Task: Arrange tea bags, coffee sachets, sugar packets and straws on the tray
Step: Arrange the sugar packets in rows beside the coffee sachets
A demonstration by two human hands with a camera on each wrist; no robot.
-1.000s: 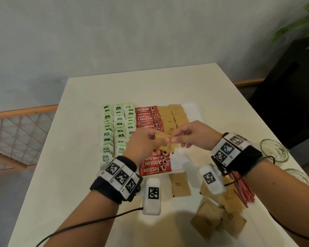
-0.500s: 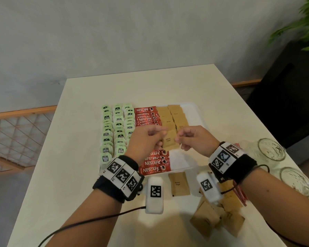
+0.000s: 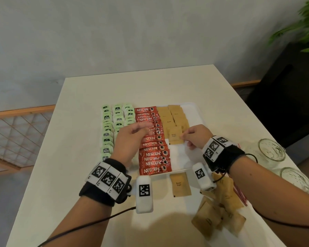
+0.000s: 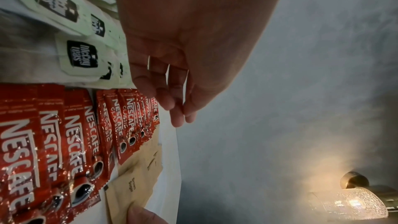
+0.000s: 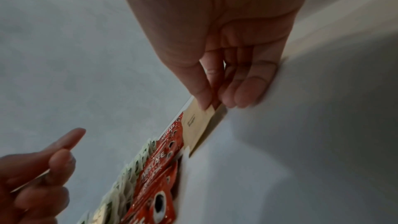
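A white tray [image 3: 191, 111] holds three columns of green tea bags [image 3: 107, 134], a column of red coffee sachets [image 3: 153, 157] and two columns of brown sugar packets [image 3: 171, 116]. My right hand [image 3: 183, 137] pinches the right edge of one brown sugar packet [image 3: 174, 137], which lies flat at the near end of the left sugar column; the pinch shows in the right wrist view [image 5: 210, 105]. My left hand [image 3: 146, 130] hovers over the coffee sachets with relaxed fingers [image 4: 178, 117] and nothing in it.
One sugar packet [image 3: 179, 184] lies on the table before the tray, with a loose pile of them [image 3: 219, 216] to its right. Red straws [image 3: 239, 193] lie under my right forearm. Two glass jars [image 3: 271, 150] stand at the table's right edge.
Both hands held the packet together above the tray. Now my left hand has let go and drawn left, and my right hand has lowered the packet onto the sugar column.
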